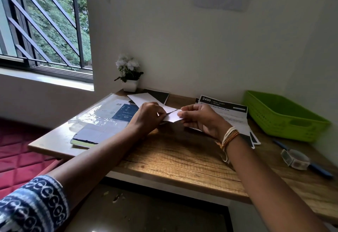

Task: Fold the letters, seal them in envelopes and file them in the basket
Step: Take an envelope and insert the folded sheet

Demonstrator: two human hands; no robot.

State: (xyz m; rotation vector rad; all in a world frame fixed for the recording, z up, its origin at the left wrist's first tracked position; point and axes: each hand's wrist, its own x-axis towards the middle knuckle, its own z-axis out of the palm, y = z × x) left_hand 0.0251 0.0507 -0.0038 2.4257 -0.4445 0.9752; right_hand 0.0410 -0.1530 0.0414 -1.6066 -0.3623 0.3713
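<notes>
Both my hands hold a white envelope [172, 116] just above the middle of the wooden desk [179, 156]. My left hand [149, 115] grips its left end with curled fingers. My right hand [198, 117] pinches its right edge between thumb and fingertips. The envelope's far part [144, 99] reaches back toward the wall. Printed letters [230, 111] with a black header lie under and behind my right hand. A green plastic basket [285, 116] stands at the desk's right, against the wall.
A clear plastic sleeve with a blue booklet and papers [108, 116] lies at the desk's left. A potted white flower [129, 75] and a black notebook [158, 96] are at the back. A tape roll [296, 158] and a blue pen [318, 169] lie near the right front.
</notes>
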